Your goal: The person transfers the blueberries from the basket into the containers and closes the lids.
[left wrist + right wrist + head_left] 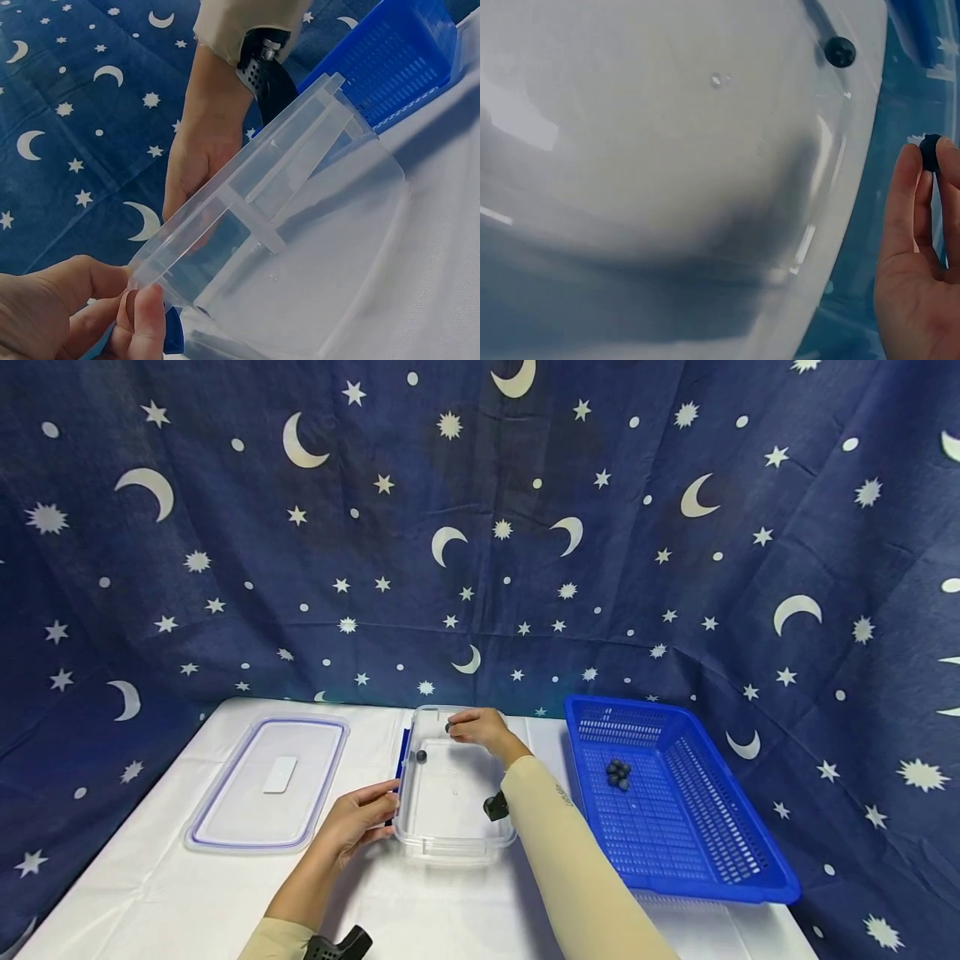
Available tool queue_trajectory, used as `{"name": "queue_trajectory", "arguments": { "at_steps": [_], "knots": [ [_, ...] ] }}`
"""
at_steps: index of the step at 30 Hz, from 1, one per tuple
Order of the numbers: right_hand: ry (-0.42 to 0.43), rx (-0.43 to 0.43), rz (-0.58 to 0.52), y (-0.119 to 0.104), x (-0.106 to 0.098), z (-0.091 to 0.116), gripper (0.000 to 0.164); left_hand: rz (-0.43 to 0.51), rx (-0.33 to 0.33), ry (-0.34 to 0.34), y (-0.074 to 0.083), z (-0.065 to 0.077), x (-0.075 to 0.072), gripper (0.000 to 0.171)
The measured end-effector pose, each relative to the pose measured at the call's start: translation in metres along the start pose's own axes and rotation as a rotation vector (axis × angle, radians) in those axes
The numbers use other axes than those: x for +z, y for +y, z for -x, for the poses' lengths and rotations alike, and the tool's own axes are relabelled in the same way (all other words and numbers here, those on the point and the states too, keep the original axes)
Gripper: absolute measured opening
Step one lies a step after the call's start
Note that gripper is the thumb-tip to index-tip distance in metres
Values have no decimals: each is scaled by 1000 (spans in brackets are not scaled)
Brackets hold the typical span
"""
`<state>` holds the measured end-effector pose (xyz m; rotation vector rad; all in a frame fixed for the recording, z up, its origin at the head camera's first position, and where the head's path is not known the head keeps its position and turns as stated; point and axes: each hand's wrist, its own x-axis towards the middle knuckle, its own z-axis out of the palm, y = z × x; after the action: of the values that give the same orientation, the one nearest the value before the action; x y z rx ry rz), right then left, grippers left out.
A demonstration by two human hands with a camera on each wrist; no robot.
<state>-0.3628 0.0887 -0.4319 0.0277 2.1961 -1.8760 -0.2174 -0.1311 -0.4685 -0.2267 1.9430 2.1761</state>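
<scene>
A clear plastic container [454, 843] sits in the middle of the table with a blue latch [403, 754] along its left side. My left hand [358, 818] grips that side between thumb and fingers. Over the container's far end, my right hand [483, 728] pinches a blueberry [930, 152] between its fingertips. Another blueberry [840, 52] lies inside on the bottom, towards the left wall. To the right stands a blue basket [708, 888], where several blueberries [618, 774] lie in a cluster.
A clear lid [247, 818] with a purple-blue seal and a white label [280, 775] lies flat on the left. White cloth [420, 910] covers the table. Behind it hangs a dark blue curtain [480, 602] with moons and stars.
</scene>
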Motion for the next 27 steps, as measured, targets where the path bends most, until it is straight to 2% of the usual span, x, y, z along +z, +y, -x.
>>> {"name": "queue_trajectory", "arguments": {
  "at_steps": [8,17,27],
  "knots": [
    [25,-4,60,15,10,-2,27,4,-2,7,1,0,0,46],
    [43,54,98,29,13,-6,26,4,-1,6,-1,0,1,46],
    [62,57,129,33,16,-8,26,14,0,14,0,1,1,46]
  ]
}}
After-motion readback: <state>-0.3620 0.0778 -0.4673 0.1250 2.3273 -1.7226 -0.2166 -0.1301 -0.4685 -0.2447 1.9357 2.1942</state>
